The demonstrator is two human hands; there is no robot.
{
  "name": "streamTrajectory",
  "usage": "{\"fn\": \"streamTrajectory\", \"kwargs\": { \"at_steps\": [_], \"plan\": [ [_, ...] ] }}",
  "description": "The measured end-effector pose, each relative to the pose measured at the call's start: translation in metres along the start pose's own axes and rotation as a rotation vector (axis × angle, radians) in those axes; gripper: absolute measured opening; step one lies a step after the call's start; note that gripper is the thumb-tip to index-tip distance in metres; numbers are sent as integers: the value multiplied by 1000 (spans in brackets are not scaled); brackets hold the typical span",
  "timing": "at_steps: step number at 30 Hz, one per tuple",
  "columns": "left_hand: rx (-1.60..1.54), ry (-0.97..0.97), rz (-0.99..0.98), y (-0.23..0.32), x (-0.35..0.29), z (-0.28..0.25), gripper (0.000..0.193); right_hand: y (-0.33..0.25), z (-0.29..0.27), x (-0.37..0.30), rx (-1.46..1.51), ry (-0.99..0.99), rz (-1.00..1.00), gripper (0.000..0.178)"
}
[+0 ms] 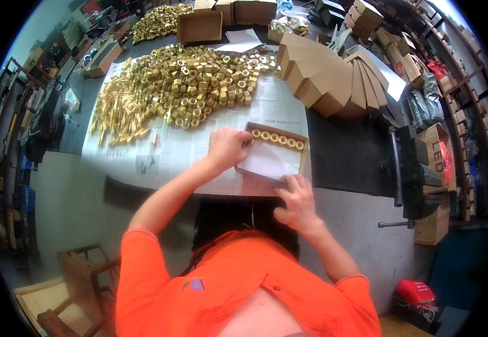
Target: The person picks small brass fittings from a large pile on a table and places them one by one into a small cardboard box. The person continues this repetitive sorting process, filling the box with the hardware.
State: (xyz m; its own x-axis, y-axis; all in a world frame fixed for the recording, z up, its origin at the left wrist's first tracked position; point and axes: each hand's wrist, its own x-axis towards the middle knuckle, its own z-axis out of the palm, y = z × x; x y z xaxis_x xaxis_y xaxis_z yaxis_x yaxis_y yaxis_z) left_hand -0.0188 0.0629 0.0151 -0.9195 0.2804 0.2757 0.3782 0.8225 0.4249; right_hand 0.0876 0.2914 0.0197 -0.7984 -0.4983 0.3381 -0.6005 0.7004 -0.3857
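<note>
A shallow cardboard box (272, 173) with a white lining lies on newspaper sheets (171, 154) in front of me. Along its far wall runs a single row of several brass nuts (274, 138), holes facing up. My left hand (228, 148) is closed in a pinch at the box's left end, beside the first nut; what the fingertips hold is mostly hidden. With its fingers bent at the near right corner, my right hand (298, 201) grips the box's near edge. Beyond my left hand spreads a large heap of loose brass nuts (199, 81).
Slim brass pins or tubes (121, 115) lie left of the heap. Folded brown cardboard boxes (334, 76) fan out at the far right. An open brown tray (200, 27) stands at the back, near another brass pile (159, 22). A vise (415, 168) juts out at the right edge.
</note>
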Motion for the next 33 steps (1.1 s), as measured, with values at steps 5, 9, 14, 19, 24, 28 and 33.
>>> {"fn": "streamTrajectory", "kwargs": {
  "at_steps": [5, 9, 14, 19, 24, 28, 33],
  "plan": [
    [-4, 19, -16, 3, 3, 0, 14, -1, 0, 0, -3, 10, 1, 38],
    [8, 17, -19, 0, 2, 3, 15, -2, 0, 2, -6, 7, -2, 38],
    [-14, -56, 16, -3, 4, 0, 19, -4, -1, 3, -10, 5, -5, 37],
    [-146, 2, -114, -28, 7, -39, 23, -5, -2, 2, 6, -5, 21, 37],
    [164, 110, -325, -89, 7, -56, 25, -6, -3, 3, 8, 4, 16, 38],
    [300, 156, -284, -106, 2, -33, 24, -7, -3, 3, 4, 1, 22, 38],
    [297, 138, -273, -104, 2, -27, 21, -6, -4, 3, 1, -9, 22, 38]
  ]
}}
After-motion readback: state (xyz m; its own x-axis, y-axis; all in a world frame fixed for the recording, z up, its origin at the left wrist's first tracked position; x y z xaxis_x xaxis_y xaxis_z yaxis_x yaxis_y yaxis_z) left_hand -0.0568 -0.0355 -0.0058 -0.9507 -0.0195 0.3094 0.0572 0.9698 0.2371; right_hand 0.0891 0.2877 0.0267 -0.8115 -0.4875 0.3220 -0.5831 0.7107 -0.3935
